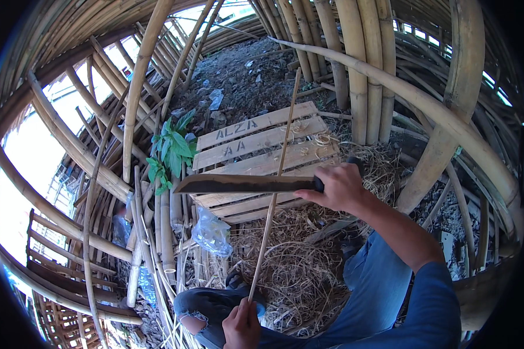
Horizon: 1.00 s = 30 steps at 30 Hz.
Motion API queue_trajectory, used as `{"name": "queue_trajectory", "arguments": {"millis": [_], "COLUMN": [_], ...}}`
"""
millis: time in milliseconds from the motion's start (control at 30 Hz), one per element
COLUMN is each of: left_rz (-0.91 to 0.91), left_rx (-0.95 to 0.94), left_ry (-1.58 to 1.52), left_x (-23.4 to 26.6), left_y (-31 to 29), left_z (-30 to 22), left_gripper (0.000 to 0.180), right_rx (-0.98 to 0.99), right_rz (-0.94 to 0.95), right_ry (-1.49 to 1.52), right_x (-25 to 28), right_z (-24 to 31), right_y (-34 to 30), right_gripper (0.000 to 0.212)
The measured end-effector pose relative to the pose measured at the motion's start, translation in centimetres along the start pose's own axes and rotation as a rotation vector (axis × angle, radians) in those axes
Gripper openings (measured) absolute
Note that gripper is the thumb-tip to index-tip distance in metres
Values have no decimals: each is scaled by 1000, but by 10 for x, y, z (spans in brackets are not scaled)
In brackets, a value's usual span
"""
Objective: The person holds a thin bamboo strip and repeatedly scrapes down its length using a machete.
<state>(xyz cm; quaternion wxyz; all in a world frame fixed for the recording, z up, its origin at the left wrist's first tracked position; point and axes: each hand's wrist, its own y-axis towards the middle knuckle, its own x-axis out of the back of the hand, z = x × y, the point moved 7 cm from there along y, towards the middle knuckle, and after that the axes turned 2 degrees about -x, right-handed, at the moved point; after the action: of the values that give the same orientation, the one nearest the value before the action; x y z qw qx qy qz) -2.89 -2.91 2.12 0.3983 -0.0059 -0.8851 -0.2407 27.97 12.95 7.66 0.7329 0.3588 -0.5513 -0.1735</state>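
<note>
My right hand grips the dark handle of a machete, whose long blade points left, level across the middle of the view. Low in the picture, my left hand is closed round the near end of a thin bamboo strip. That strip runs up and away from me, passing by the blade near the handle. Beyond the blade its far part lies over a slatted wooden pallet, on which curled shavings are scattered.
Dry bamboo shavings cover the ground between my legs. A clear plastic bag and a green leafy plant are left of the pallet. Thick bamboo poles stand at the right, with a slanting pole across them. More bamboo framework rises at left.
</note>
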Motion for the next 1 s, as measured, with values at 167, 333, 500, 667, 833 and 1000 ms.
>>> {"name": "queue_trajectory", "arguments": {"millis": [167, 333, 500, 667, 833, 1000], "left_rz": [53, 38, 93, 77, 109, 86], "left_rx": [73, 52, 72, -13, 30, -14], "left_ry": [42, 32, 103, 103, 101, 133], "left_x": [3, 4, 8, 12, 16, 13], "left_y": [-12, -11, -26, -11, -3, -4], "left_z": [5, 14, 22, 8, 4, 3], "left_gripper": [21, 24, 24, 23, 24, 24], "right_rx": [-237, 38, -240, -106, -49, -55], "right_rz": [0, 14, 114, 59, 4, -18], "right_ry": [-30, -78, -53, 18, -7, -30], "right_x": [-1, -5, -11, -10, -8, -11], "right_z": [-36, -2, -43, -21, -16, -5], "right_y": [3, -2, 0, -1, 6, 4], "right_gripper": [70, 74, 73, 67, 73, 65]}}
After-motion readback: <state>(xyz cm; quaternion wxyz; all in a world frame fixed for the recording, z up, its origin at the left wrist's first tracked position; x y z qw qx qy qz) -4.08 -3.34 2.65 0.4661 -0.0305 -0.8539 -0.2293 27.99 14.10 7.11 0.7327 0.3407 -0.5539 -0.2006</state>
